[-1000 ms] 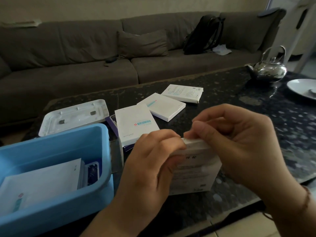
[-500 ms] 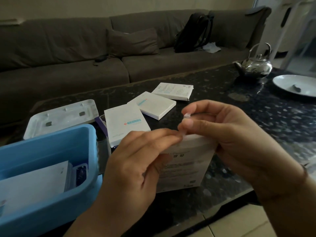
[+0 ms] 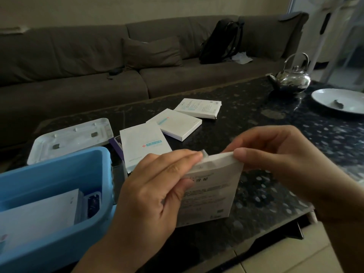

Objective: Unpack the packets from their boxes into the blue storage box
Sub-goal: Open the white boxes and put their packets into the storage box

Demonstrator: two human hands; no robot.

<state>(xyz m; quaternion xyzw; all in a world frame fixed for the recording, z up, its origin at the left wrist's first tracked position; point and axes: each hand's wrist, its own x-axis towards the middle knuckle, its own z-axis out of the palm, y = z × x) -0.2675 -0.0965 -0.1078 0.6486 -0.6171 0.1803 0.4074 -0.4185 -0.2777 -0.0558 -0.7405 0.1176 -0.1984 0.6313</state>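
I hold a white printed box [image 3: 211, 192] upright over the table's near edge. My left hand [image 3: 155, 196] grips its left side, fingertips at the top flap. My right hand [image 3: 279, 164] pinches the top right corner between thumb and fingers. The top flap is lifted slightly. The blue storage box [image 3: 59, 239] stands at the lower left with a white packet [image 3: 39, 217] and a small dark item inside. Three more white boxes lie flat on the table: one [image 3: 143, 145] beside the blue box, one [image 3: 175, 124] behind it, one [image 3: 198, 107] farthest back.
The white lid [image 3: 71, 139] lies upside down behind the blue box. A steel kettle [image 3: 291, 78] and a white plate [image 3: 338, 101] sit at the far right of the dark stone table [image 3: 266, 119]. A grey sofa with a black backpack [image 3: 222, 41] runs behind.
My right hand has shifted from the top middle of the box to its top right corner. My left fingertips now lie along the top edge. The camera view has turned slightly.
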